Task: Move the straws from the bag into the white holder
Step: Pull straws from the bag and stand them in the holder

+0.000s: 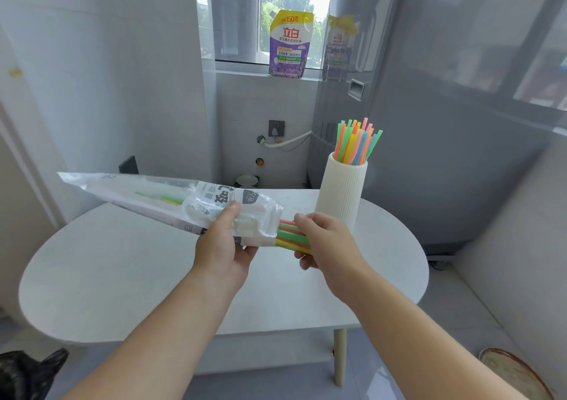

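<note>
Currently over the table (122, 277): bag (171, 198) held in the air, long axis running from far-left down to near-centre, mouth end toward the right hand.

White holder (342, 191) stands upright on the table just beyond the right hand (329, 246), up and slightly right of its fingers. Already carries a fan of straws (357, 141), so task is well along by my read.

Left hand (225, 246) is wrapped around the bag near its mouth, thumb on top, fingers closed on the plastic.

The remaining bundle (291, 235) pokes out of the bag mouth, axis in line with the bag, directly between the two hands. Right fingers are curled closed around the exposed ends; a few more straws show through the plastic further up the bag.

Next move turns on this: pull goes along the bag axis, toward the right, then the bundle needs tipping upright. Right hand is the nearer one to the holder, short carry.
</note>
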A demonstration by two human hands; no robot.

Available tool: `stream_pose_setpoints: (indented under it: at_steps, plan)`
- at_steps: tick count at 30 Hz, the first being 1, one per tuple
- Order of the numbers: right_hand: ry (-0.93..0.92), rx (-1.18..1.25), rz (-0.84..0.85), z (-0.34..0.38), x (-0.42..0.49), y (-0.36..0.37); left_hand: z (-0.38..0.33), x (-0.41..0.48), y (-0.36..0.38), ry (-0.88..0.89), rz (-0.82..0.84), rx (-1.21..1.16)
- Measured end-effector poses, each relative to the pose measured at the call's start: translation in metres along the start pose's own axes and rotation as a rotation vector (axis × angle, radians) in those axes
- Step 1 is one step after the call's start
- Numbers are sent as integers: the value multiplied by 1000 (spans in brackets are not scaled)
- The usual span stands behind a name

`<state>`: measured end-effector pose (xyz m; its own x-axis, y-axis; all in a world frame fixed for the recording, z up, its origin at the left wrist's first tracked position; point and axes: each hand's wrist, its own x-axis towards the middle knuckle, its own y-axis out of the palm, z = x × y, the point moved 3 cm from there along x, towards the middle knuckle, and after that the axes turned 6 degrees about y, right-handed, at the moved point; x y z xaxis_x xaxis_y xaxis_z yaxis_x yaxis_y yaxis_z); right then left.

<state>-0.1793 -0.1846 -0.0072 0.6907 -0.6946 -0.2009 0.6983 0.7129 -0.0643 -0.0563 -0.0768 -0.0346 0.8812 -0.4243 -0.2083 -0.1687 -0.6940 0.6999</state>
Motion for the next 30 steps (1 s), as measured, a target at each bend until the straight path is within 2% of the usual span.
stream_pose_setpoints:
  at_steps: [8, 14, 18, 22, 30]
  plan:
    - [-276, -348, -48, 2, -5, -7, 5, 1, -4, -83, -62, -100]
    - [-498, -563, -184, 4, -5, -11, 7, 1, -5, -99, -63, -110]
    - [-608, -587, -232, 9, -5, -16, 6, 2, -5, -98, -57, -116]
    - [-578, -426, -267, 12, -5, -20, 4, 3, -4, -90, -58, -128]
    - [-328, -252, -243, 11, 10, -34, 2, 5, -8, -62, -50, -138]
